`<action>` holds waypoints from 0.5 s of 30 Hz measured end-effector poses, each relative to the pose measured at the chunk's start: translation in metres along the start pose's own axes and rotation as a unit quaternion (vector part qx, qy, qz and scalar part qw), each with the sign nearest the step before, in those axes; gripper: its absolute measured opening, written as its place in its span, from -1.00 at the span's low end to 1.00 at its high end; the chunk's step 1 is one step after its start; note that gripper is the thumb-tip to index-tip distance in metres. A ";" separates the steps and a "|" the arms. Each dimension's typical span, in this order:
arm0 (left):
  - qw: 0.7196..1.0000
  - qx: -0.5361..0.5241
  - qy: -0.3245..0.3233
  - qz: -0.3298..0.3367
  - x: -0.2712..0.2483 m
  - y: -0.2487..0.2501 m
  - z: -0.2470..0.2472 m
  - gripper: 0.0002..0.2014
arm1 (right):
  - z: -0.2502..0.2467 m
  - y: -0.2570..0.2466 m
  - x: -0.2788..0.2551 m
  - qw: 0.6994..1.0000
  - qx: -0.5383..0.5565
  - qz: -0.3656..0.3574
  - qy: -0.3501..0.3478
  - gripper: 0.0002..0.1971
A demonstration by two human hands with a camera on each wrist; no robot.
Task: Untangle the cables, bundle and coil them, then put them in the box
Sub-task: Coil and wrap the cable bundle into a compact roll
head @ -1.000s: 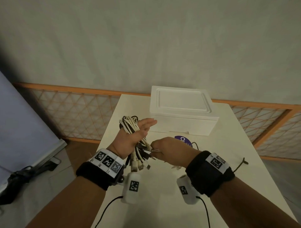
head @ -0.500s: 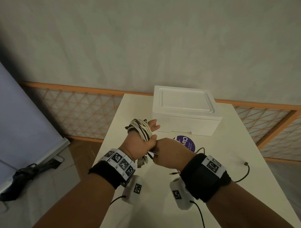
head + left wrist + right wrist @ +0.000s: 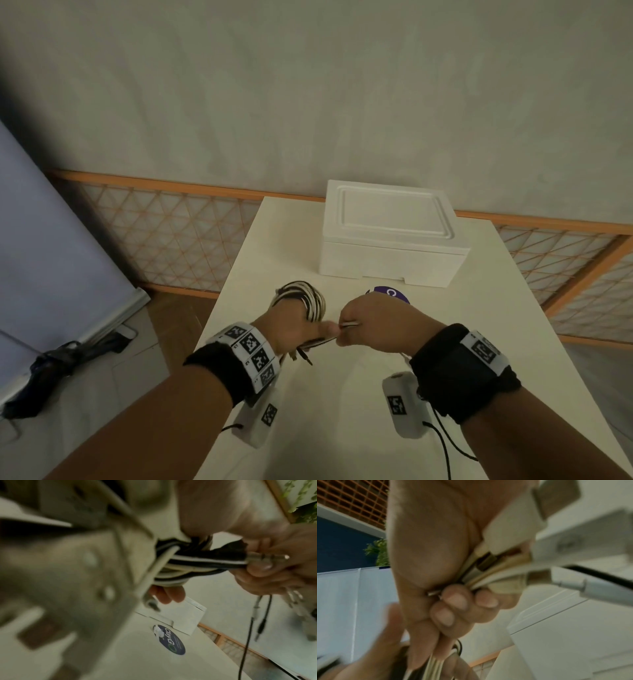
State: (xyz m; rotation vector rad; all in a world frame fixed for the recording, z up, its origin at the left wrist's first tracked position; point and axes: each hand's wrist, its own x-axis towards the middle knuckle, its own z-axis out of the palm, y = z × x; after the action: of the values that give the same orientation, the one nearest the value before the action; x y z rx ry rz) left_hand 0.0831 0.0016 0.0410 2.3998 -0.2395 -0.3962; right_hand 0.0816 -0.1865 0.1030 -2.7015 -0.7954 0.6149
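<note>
A bundle of white and black cables is wound in loops round my left hand, whose thumb presses the strands. My right hand is fisted just right of it and grips the free cable ends, pulling them taut between the hands. Several plugs dangle below the left hand. The white foam box stands behind the hands on the table with its lid on. In the right wrist view metal and white connectors stick out of my fist.
A round purple sticker lies on the table before the box, partly behind my right hand. An orange lattice railing runs behind the table. A dark bag lies on the floor at the left, beside a blue panel.
The left hand's fingers have closed over the coil, which now wraps tighter round the hand. The right hand has drawn the cable ends to the right, away from the left hand.
</note>
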 end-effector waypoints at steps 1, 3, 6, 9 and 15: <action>0.999 -0.019 -0.037 0.003 -0.005 0.003 0.002 -0.24 | -0.001 0.003 0.000 1.000 0.025 0.006 -0.006 -0.77; 0.993 0.038 -0.109 0.008 -0.011 0.010 0.007 -0.45 | -0.002 0.010 0.000 0.997 0.077 0.024 -0.013 -0.77; 0.969 0.205 -0.123 0.055 -0.014 0.017 0.013 -0.74 | 0.009 0.017 0.004 0.992 0.120 0.034 -0.015 -0.75; 0.947 0.301 -0.105 0.039 -0.010 0.015 0.012 -0.83 | 0.024 0.025 0.006 0.987 0.151 0.030 -0.042 -0.75; 0.929 0.367 -0.039 0.018 -0.007 0.006 0.004 -0.70 | 0.038 0.066 0.002 0.979 0.201 0.039 0.018 -0.86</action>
State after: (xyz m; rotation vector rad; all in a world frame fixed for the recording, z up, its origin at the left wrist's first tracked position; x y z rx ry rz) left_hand 0.0752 -0.0029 0.0436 3.1071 -0.5476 -0.4394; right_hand 0.0955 -0.2340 0.0453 -2.3730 -0.4926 0.6617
